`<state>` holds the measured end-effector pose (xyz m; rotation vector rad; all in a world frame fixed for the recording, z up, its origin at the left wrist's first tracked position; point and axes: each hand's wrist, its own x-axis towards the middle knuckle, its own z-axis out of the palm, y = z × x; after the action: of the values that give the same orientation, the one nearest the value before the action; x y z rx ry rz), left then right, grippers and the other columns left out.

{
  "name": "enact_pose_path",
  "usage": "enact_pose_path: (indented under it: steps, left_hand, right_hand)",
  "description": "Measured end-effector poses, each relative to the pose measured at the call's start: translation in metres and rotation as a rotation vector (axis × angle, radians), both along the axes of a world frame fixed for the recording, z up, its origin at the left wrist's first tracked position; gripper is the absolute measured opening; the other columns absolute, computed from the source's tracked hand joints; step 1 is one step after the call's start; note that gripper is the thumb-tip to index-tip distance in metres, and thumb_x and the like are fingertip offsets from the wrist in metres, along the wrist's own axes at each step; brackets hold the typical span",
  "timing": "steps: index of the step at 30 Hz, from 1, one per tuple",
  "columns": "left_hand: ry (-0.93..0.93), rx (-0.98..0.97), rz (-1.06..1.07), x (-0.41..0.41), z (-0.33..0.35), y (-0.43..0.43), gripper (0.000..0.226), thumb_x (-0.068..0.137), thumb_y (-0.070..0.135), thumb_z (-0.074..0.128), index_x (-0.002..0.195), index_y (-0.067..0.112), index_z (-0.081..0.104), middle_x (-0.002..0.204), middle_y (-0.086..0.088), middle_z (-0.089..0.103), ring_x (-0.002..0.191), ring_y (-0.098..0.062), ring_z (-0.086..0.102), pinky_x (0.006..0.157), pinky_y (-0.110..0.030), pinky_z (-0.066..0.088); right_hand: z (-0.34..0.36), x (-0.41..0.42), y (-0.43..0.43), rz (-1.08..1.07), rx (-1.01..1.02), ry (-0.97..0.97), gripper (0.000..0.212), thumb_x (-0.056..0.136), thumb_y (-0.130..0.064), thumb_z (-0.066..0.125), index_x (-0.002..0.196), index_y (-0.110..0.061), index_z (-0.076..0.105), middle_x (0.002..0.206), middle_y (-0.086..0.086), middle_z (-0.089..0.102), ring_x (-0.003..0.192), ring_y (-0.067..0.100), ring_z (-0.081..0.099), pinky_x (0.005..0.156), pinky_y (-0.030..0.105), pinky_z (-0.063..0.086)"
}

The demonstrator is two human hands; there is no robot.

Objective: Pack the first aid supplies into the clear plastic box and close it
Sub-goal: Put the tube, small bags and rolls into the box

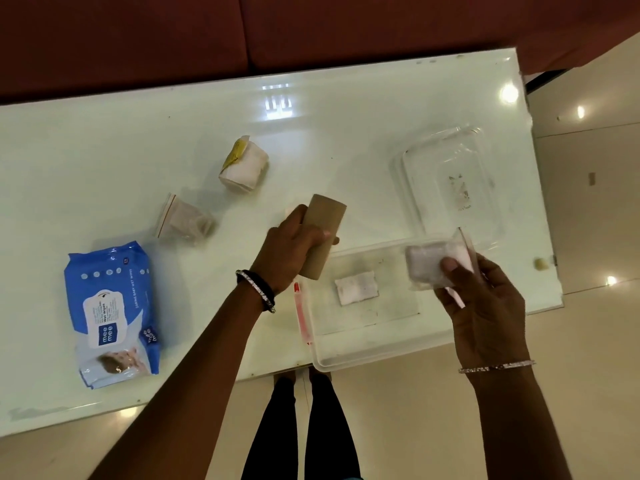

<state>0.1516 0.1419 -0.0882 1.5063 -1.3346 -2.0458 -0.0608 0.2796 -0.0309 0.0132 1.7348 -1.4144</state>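
Observation:
The clear plastic box (367, 355) stands open at the table's near edge, with a small white gauze pad (356, 288) lying inside it. My left hand (289, 252) grips a brown cardboard roll (325, 230) just above the box's left end. My right hand (485, 306) holds a clear bag of white cotton (429, 265) over the box's right end. The clear lid (450, 181) lies on the table beyond the box. A thin red-capped item (300, 315) lies against the box's left side.
On the glossy white table (104, 168) lie a blue wet-wipes pack (110, 313) at the left, a small zip bag (183, 220) with brownish contents, and a white bandage roll with a yellow label (244, 164). A dark red sofa (311, 26) runs along the far edge.

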Motion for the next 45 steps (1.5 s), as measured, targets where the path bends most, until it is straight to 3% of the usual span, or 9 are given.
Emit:
enact_pose_path:
  steps: [6,10,14,21,25,31,38,41,45]
  left_hand:
    - [0.129,0.098,0.292,0.043,0.01,0.004,0.04,0.082,0.026,0.046,0.119,0.017,0.059,0.104,-0.012,0.075,0.096,-0.019,0.071,0.075,-0.027,0.055]
    - [0.135,0.169,0.362,0.061,0.012,0.028,0.036,0.082,0.025,0.045,0.113,0.019,0.063,0.102,-0.012,0.077,0.101,-0.031,0.07,0.087,-0.041,0.053]
    - [0.148,0.248,0.445,0.065,0.013,0.052,0.039,0.082,0.025,0.048,0.118,0.018,0.061,0.107,-0.016,0.075,0.105,-0.032,0.069,0.091,-0.044,0.052]
    - [0.149,0.31,0.516,0.06,0.013,0.07,0.037,0.081,0.027,0.051,0.115,0.02,0.063,0.111,-0.015,0.074,0.108,-0.033,0.068,0.093,-0.046,0.051]
    - [0.125,0.301,0.496,0.06,0.017,0.068,0.04,0.081,0.029,0.051,0.119,0.019,0.06,0.113,-0.014,0.073,0.109,-0.034,0.067,0.094,-0.048,0.05]
    - [-0.142,0.026,0.359,0.054,0.039,0.073,0.035,0.071,0.056,0.057,0.094,0.03,0.062,0.091,0.009,0.072,0.083,-0.008,0.067,0.067,-0.033,0.055]
    - [-0.352,-0.27,0.089,0.03,0.058,0.092,0.029,0.07,0.048,0.078,0.089,0.028,0.068,0.075,0.012,0.069,0.067,-0.008,0.063,0.053,-0.015,0.051]
    - [-0.376,-0.335,-0.06,0.022,0.059,0.1,0.032,0.07,0.046,0.077,0.095,0.028,0.069,0.08,0.015,0.067,0.068,-0.006,0.062,0.055,-0.019,0.053]
    - [-0.367,-0.297,-0.024,0.025,0.056,0.107,0.045,0.063,0.056,0.077,0.102,0.034,0.066,0.086,0.013,0.064,0.072,-0.007,0.062,0.058,-0.025,0.055]
  right_hand:
    - [-0.029,0.033,0.001,0.48,0.154,0.085,0.043,0.069,-0.005,0.084,0.111,-0.008,0.073,0.106,0.014,0.076,0.102,0.034,0.071,0.09,0.049,0.057]
    - [-0.054,0.063,-0.013,0.664,0.347,0.143,0.053,0.063,-0.011,0.09,0.111,-0.018,0.07,0.106,0.007,0.072,0.09,0.026,0.073,0.082,0.042,0.06]
    - [-0.072,0.08,-0.031,0.648,0.483,0.222,0.058,0.053,-0.02,0.095,0.102,-0.016,0.064,0.095,0.005,0.073,0.077,0.016,0.069,0.069,0.024,0.054]
    - [-0.089,0.088,-0.054,0.752,0.575,0.385,0.043,0.059,-0.032,0.092,0.091,-0.01,0.071,0.082,0.0,0.07,0.075,0.017,0.062,0.072,0.024,0.043]
    - [-0.093,0.087,-0.054,0.767,0.594,0.407,0.046,0.062,-0.037,0.09,0.095,-0.01,0.073,0.094,0.004,0.076,0.083,0.018,0.066,0.074,0.021,0.041]
    - [-0.061,0.088,-0.033,0.512,0.527,0.463,0.044,0.076,-0.05,0.076,0.106,-0.017,0.071,0.095,-0.002,0.074,0.077,0.008,0.066,0.073,0.021,0.051]
    - [0.001,0.09,0.001,0.58,0.104,-0.172,0.049,0.074,-0.047,0.077,0.109,-0.013,0.074,0.098,0.007,0.077,0.095,0.025,0.073,0.081,0.034,0.059]
    - [0.005,0.087,0.008,0.618,0.101,-0.126,0.046,0.074,-0.028,0.078,0.115,-0.009,0.07,0.105,0.011,0.076,0.099,0.029,0.073,0.087,0.041,0.058]
    - [0.001,0.068,0.012,0.459,0.191,-0.088,0.04,0.071,-0.018,0.082,0.106,-0.003,0.068,0.094,0.017,0.077,0.089,0.032,0.075,0.073,0.035,0.06]
